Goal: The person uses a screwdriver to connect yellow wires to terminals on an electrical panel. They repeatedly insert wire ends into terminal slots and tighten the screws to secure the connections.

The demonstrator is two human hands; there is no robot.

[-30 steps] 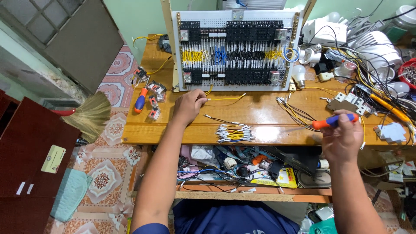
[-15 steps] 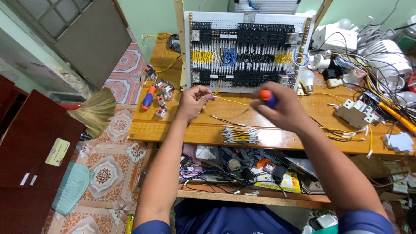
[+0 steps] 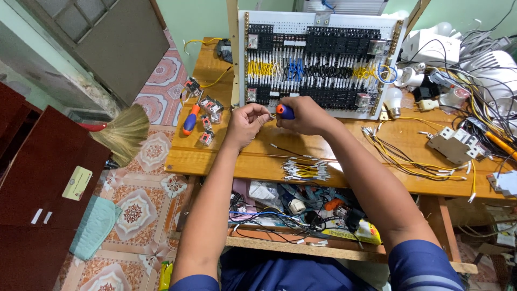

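Since the earlier frames the right hand [image 3: 307, 114] has swung in from the right end of the bench, bringing the blue-and-orange screwdriver [image 3: 284, 111] up to the lower edge of the control panel [image 3: 318, 64], and the left hand [image 3: 246, 121] has lifted off the bench to meet it. Now the two hands are almost touching, just below the panel's bottom row of black terminals. The right hand is closed round the screwdriver handle, tip pointing left toward the left fingers. The left hand is pinched shut on what seems to be the end of a thin wire [image 3: 267, 113]; it is too small to be sure.

Above the grip, much of the panel already carries yellow, blue and black looped wiring, so a good part of the work looks done. Below and to the right of the hands a bundle of cut yellow-and-white wires [image 3: 306, 171] lies on the wooden bench [image 3: 215, 156], with a loose tangle of yellow wires [image 3: 409, 156] further right, which suggests many connections are left to make. Well to the left of the grip a second screwdriver [image 3: 190, 119] and small relays [image 3: 207, 121] lie unused
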